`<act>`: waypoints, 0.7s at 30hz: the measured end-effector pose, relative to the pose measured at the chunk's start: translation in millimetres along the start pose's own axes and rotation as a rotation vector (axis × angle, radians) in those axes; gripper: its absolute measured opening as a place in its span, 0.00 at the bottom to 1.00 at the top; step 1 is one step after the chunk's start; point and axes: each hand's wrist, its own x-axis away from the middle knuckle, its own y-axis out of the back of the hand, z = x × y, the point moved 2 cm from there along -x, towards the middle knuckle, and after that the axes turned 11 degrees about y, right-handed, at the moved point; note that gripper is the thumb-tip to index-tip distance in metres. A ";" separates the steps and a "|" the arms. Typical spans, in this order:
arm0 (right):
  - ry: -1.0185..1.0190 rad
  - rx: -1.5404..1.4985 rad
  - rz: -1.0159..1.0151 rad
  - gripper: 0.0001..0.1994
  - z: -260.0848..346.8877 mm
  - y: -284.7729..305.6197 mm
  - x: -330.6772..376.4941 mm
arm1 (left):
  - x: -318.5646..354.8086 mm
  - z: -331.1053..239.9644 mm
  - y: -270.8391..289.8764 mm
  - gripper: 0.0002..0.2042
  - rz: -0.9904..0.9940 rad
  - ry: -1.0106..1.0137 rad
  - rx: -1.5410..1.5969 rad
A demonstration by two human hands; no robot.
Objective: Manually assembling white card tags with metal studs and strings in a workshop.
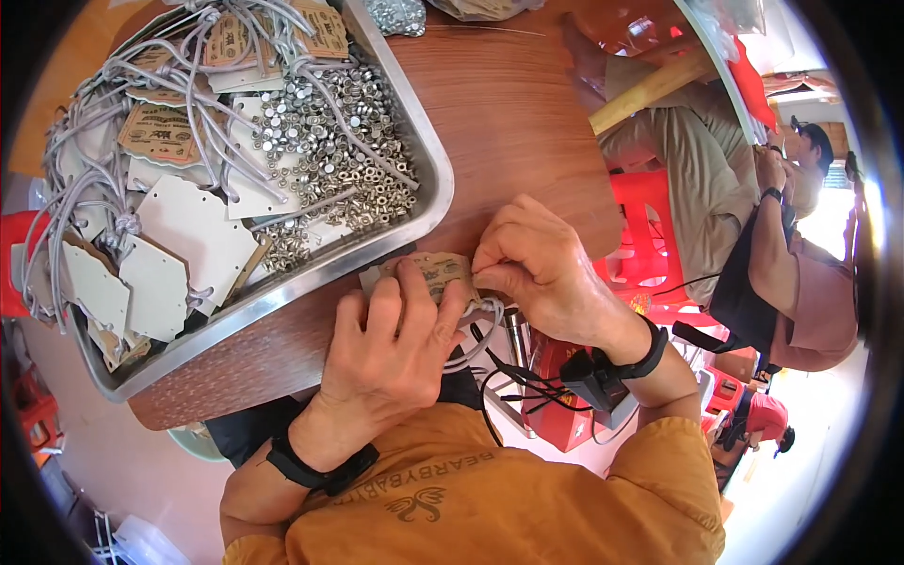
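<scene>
A brown printed cardboard tag [441, 270] lies in front of me by the tray's near right corner. My left hand [395, 344] holds it down, fingers curved over its face and thumb near the grey cord [485, 315] at its right end. My right hand [537, 268] is closed in a pinch at the tag's right edge; what sits between its fingertips is hidden. Left of my hands stands a metal tray [435, 151] with small silver snap fasteners [330, 132], white-backed tags [188, 235] and brown tags [160, 132], many with grey cords tied on.
The wooden table [508, 113] curves away at my right. Below its edge are black cables [527, 381] and a red box [565, 419]. A red plastic stool [650, 226] and a seated person's legs [678, 179] are at the right. A clear bag of metal pieces [395, 16] lies behind the tray.
</scene>
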 end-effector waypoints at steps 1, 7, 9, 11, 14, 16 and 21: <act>0.007 0.003 0.014 0.07 -0.4 -0.8 -1.4 | -0.1 0.3 0.0 0.19 -0.004 -0.004 0.007; 0.001 0.033 0.056 0.08 -3.5 -2.9 -3.1 | 3.8 -0.4 -1.3 0.20 0.003 0.006 0.025; -0.002 0.049 0.063 0.08 -4.1 -2.5 -3.9 | 5.3 -0.2 -2.1 0.22 0.045 0.022 0.034; 0.010 0.095 0.084 0.08 -2.0 -1.9 -5.6 | 5.8 -0.1 -2.6 0.22 0.049 0.009 0.007; 0.012 0.021 0.078 0.08 -3.4 1.5 -4.9 | 5.7 -0.4 -3.3 0.21 0.034 0.011 0.007; -0.001 0.008 0.083 0.08 -4.2 1.7 -4.6 | 5.5 -0.1 -3.2 0.21 0.033 0.011 0.007; -0.002 0.016 0.082 0.09 -4.4 -0.3 -6.3 | 4.8 -0.5 -3.3 0.20 0.021 0.005 -0.015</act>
